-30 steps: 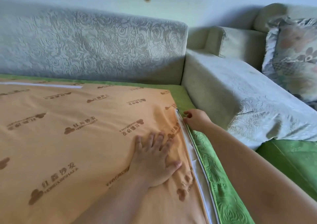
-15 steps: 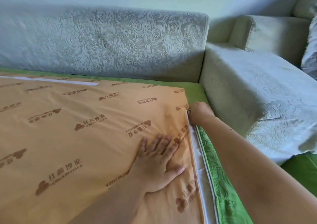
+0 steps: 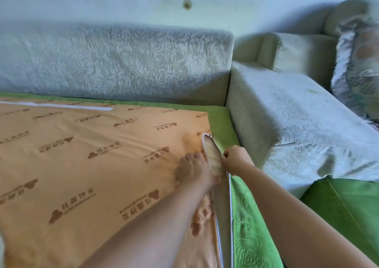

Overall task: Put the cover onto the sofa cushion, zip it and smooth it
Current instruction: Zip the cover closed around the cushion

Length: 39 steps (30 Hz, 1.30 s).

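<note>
The sofa cushion lies flat with its cover's orange printed underside (image 3: 86,165) facing up and green embossed cover fabric (image 3: 252,237) along the right edge. A white zipper (image 3: 230,216) runs down that edge, gaping open, with its metal slider (image 3: 210,136) near the far corner. My left hand (image 3: 196,171) presses on the orange fabric beside the opening, fingers spread. My right hand (image 3: 235,161) pinches the green edge of the opening, a little nearer to me than the slider. Pale inner cushion (image 3: 214,159) shows between the hands.
A grey embossed sofa backrest (image 3: 123,62) stands behind the cushion. To the right sits a grey seat section (image 3: 297,124) with a patterned pillow (image 3: 359,66) at the far right. A green cushion (image 3: 348,206) lies at the lower right.
My right hand has drawn back from the far corner towards me and now pinches the green edge. The zipper gap has widened. My left hand has slid closer to the opening.
</note>
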{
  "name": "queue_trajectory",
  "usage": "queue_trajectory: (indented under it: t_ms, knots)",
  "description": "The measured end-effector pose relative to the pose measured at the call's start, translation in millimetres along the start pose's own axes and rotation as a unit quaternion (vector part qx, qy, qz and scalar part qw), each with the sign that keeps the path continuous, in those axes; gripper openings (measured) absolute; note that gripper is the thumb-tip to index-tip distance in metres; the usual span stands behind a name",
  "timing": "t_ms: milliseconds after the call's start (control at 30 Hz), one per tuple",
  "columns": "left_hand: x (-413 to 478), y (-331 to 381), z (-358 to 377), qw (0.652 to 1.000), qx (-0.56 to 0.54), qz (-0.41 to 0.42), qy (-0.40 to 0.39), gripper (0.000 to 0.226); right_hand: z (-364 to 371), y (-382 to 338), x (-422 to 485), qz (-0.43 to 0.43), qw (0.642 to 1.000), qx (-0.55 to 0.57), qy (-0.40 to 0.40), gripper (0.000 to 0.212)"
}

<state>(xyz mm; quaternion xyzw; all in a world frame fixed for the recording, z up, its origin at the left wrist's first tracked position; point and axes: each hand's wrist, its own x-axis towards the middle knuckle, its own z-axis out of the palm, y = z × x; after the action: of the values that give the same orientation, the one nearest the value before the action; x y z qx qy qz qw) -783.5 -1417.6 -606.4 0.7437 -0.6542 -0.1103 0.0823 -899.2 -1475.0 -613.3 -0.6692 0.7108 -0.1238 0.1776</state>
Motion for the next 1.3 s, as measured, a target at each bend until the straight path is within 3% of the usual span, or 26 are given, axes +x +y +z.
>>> queue_trajectory:
  t_ms: [100,200,300,400,533,667,767,867,1167,1300]
  knots:
    - [6.5,8.5,-2.4,0.997,0.007,0.064,0.037,0.077,-6.1,4.0,-1.5,-0.002,0.998,0.057,0.035,0.037]
    - [14.7,3.6,0.7,0.989,-0.086,0.116,-0.032,0.05,-12.6,2.4,2.9,0.009,0.997,0.077,0.02,0.032]
    - [4.9,-4.6,5.3,0.984,-0.147,0.097,-0.018,0.023,-21.2,-0.3,6.6,0.024,0.994,0.11,-0.003,0.022]
    - [-9.6,3.8,15.3,0.981,-0.173,0.06,-0.067,0.031,-23.8,-3.6,6.2,0.017,0.993,0.118,-0.026,0.016]
    - [-12.3,24.0,23.0,0.986,-0.113,0.095,-0.073,0.059,-16.4,-4.3,12.3,0.008,0.992,0.107,-0.06,0.013]
    - [-11.2,20.3,32.7,0.99,-0.084,0.102,-0.04,0.044,-11.1,-5.0,25.6,-0.004,0.993,0.04,-0.113,0.016]
    - [-14.0,16.1,33.9,0.988,-0.088,0.122,-0.028,0.037,-7.2,-12.1,38.8,-0.033,0.995,-0.091,-0.019,0.005]
    - [-15.1,12.1,35.4,0.987,-0.089,0.129,-0.022,0.036,-1.2,-16.5,56.7,-0.077,0.987,-0.132,0.059,0.028]
    - [-16.1,11.6,43.4,0.987,-0.078,0.143,-0.001,0.035,10.5,-16.6,78.9,-0.187,0.951,-0.237,0.063,0.024]
    - [-16.4,11.2,44.9,0.986,-0.062,0.152,0.004,0.035,5.2,-12.0,84.7,-0.198,0.953,-0.218,0.072,0.023]
